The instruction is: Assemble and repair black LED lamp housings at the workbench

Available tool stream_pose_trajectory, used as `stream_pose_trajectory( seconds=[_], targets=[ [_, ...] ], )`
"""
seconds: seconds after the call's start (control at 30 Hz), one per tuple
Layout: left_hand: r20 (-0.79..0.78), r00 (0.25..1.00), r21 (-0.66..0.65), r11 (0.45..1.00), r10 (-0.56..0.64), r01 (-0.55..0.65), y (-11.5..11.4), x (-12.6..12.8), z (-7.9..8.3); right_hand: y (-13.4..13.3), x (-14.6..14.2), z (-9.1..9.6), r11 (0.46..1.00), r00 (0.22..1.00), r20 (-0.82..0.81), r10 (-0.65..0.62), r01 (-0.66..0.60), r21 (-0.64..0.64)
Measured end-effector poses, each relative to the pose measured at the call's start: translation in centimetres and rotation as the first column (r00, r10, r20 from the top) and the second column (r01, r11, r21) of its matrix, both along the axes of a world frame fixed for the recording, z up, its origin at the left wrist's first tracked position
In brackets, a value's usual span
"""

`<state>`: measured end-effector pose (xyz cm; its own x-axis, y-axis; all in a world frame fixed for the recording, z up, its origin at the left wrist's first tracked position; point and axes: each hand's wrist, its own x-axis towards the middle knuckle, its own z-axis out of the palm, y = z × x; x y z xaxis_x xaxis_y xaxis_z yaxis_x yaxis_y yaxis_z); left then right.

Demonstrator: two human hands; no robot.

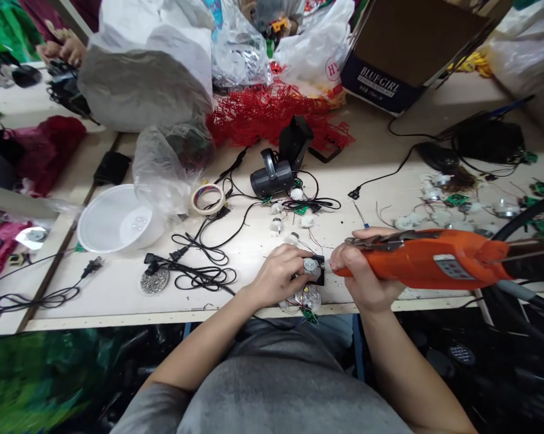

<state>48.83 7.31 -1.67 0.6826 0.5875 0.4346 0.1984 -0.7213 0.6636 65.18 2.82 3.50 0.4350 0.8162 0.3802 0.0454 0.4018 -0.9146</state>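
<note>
Near the front edge of the table, my left hand [277,276] is closed on a small round silver motor [312,266] set against a black plate [320,272]. My right hand [370,286] is wrapped round an orange power screwdriver [438,256], lying level with its nose pointing left toward the black plate. Whether the tip touches the plate I cannot tell. Below my left fingers lies a clear part with thin wires and a green circuit board [309,315]. Just beyond my hands are several small white motors [306,222] with wires.
A white plastic bowl [88,220], a tape roll [208,199], black cables [203,274] and a dish of screws [155,280] are at left. Black lamp housings [274,178] and red netting [272,108] lie ahead. A cardboard box [389,72] stands behind; another person's hands [66,51] show far left.
</note>
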Motion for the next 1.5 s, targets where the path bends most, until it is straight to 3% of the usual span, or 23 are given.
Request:
stream_pose_trajectory(
  seconds=[0.3,0.63,0.83,0.97,1.17,1.3,1.5],
  targets=[
    [-0.040,0.998,0.028,0.999,0.046,-0.045,0.1,0.1,-1.8,1.3,-0.8,0.2,0.993,0.993,0.121,0.010,0.004,-0.120],
    [-0.113,0.991,0.000,0.998,0.069,-0.070,0.0,0.3,-1.8,1.0,-0.3,-0.6,0.995,0.989,0.135,0.058,-0.047,-0.085],
    [-0.130,0.989,-0.007,0.997,0.070,-0.072,0.0,0.4,-1.7,1.5,-0.3,1.0,0.949,0.945,-0.096,0.314,-0.316,-0.012],
    [-0.128,0.990,-0.035,0.998,0.055,-0.060,0.1,0.4,-1.6,1.9,0.0,1.8,0.935,0.927,-0.132,0.350,-0.355,-0.014],
    [-0.091,0.994,-0.025,0.998,0.058,-0.061,0.1,0.4,-1.8,2.4,0.1,1.3,0.943,0.926,-0.181,0.331,-0.332,0.022],
    [-0.072,0.994,-0.005,0.997,0.077,-0.077,0.0,0.5,-2.0,1.7,-0.5,0.8,0.948,0.944,-0.095,0.316,-0.316,0.015],
    [-0.097,0.993,-0.030,0.997,0.068,-0.072,0.0,0.4,-1.6,0.8,-0.4,-1.0,0.992,0.993,0.089,0.075,-0.065,-0.111]
  ],
)
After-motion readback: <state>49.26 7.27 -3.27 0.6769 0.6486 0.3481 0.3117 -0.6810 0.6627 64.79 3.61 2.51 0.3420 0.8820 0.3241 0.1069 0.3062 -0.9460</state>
